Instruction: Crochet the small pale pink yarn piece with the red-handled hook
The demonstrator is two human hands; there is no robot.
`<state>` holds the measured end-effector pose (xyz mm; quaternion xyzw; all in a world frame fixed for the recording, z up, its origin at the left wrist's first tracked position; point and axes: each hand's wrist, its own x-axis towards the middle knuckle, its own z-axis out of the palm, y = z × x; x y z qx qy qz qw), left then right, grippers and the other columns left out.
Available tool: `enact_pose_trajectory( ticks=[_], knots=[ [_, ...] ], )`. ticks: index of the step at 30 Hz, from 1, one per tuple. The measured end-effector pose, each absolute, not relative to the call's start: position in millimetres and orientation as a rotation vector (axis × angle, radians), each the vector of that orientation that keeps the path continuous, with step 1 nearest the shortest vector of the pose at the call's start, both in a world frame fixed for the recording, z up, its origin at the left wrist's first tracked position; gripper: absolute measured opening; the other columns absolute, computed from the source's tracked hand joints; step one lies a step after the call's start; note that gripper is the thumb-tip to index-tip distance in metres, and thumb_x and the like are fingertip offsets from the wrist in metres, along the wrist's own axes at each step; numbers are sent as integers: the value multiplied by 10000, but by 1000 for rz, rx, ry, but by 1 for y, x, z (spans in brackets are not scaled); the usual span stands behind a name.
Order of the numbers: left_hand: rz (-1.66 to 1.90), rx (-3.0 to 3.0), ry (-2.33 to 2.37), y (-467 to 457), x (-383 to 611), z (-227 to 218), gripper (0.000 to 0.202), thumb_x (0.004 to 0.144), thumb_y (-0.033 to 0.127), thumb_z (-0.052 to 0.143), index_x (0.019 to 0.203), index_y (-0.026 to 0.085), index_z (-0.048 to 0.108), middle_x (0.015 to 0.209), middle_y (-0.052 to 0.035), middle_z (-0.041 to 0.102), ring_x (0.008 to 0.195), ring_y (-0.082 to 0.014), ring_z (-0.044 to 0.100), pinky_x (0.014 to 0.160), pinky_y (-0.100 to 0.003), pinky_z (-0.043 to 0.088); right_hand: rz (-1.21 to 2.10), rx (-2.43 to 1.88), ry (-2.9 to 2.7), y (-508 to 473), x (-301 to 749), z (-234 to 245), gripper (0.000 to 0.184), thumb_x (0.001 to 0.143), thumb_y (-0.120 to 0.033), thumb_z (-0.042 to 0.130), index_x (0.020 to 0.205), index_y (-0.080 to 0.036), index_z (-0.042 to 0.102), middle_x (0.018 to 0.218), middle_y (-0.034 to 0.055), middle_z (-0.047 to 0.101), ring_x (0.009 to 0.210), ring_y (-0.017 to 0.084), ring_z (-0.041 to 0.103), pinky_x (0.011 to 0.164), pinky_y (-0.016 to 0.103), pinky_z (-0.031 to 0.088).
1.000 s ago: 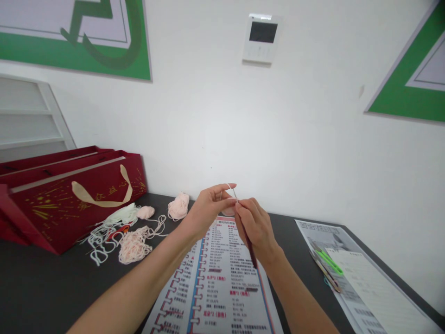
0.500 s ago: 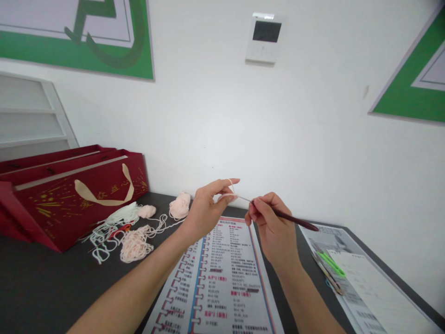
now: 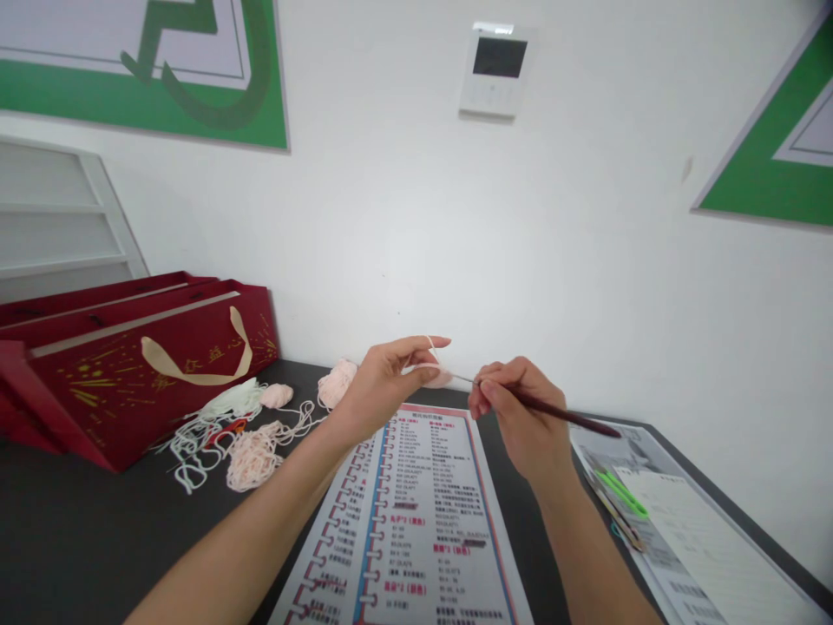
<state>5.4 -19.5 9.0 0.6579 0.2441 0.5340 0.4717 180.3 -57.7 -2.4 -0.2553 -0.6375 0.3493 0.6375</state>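
My left hand [image 3: 396, 373] pinches a small pale pink crochet piece [image 3: 441, 376] between thumb and fingers, and a strand of yarn loops over its raised index finger. In my right hand [image 3: 521, 404] is a crochet hook [image 3: 563, 411] with a dark red handle, held like a pen. The hook's thin metal shaft points left and meets the crochet piece at my left fingertips; its very tip is too small to make out. Beneath both hands lies a printed pattern sheet [image 3: 449, 486] with a ring-binder design.
Left on the dark table [image 3: 84, 529] are a tangled pink yarn pile [image 3: 252, 458], a pink yarn ball [image 3: 336, 382] and pale green yarn [image 3: 229, 399]. Red gift bags [image 3: 156, 373] stand behind. On the right are papers [image 3: 709, 529] with a bright green tool [image 3: 621, 492]. A white wall rises behind.
My right hand and the crochet hook have shifted slightly right, with the handle's end farther right. More of the pink piece shows at my left fingertips; my left hand has barely moved.
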Motion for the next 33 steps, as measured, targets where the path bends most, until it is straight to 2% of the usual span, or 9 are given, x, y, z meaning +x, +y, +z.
enact_pose_trajectory(
  ticks=[3,6,10,13,15,17,23,27,33],
  knots=[
    [1187,1523,507,-22,8,8,344,775,185,702,1118,212,696,730,24,614,683,-109,562,739,-290,439,1156,-492,-1290,-51,174,0,155,830,-212,622,696,-209,542,593,-37,550,513,113,472,476,249,388],
    [1127,1454,460,-24,11,7,397,761,188,719,1155,215,677,729,22,627,682,-119,587,714,-295,446,1140,-472,-1258,-49,166,-5,152,835,-233,616,712,-213,528,611,-39,539,514,108,460,470,240,388],
    [1146,1310,465,-26,19,5,442,739,204,753,1170,192,656,712,20,651,663,-110,597,691,-274,442,457,-621,-1550,-49,164,-20,87,871,-159,572,842,-239,556,736,-10,577,612,137,538,557,284,440],
    [1180,1190,486,-29,25,6,439,711,207,779,1131,149,663,634,39,618,588,-80,544,633,-243,414,-221,-662,-1745,-45,169,-32,211,832,-66,591,934,-250,576,830,34,620,713,177,568,608,317,460],
    [1143,1118,468,-30,26,8,417,701,190,786,1097,131,673,614,43,600,572,-68,530,620,-229,402,-402,-571,-1759,-43,171,-36,300,816,-23,587,1006,-254,563,858,42,620,731,180,569,601,317,473],
    [1069,1055,428,-30,23,9,390,701,169,782,1074,125,680,632,33,602,586,-74,550,628,-231,411,-254,-522,-1728,-42,171,-34,304,832,-19,569,1027,-251,548,878,35,608,730,163,576,592,300,488],
    [1004,1031,368,-20,6,13,358,706,135,763,1057,113,697,639,29,562,606,-85,560,642,-237,438,655,-465,-1526,-49,169,-16,114,905,-125,527,904,-239,542,803,-19,545,619,108,562,545,267,478],
    [1006,1040,383,-16,-1,14,362,695,119,763,1052,109,704,632,40,535,569,-53,508,592,-197,404,694,-482,-1536,-53,175,-12,120,902,-124,555,903,-242,578,828,-19,552,655,101,574,567,261,462],
    [908,1067,388,-14,-8,14,369,699,122,753,1064,117,700,712,-7,629,593,-70,552,605,-210,428,680,-526,-1597,-59,182,-7,123,890,-125,583,889,-247,600,859,-18,566,628,84,564,542,243,446]
  ],
)
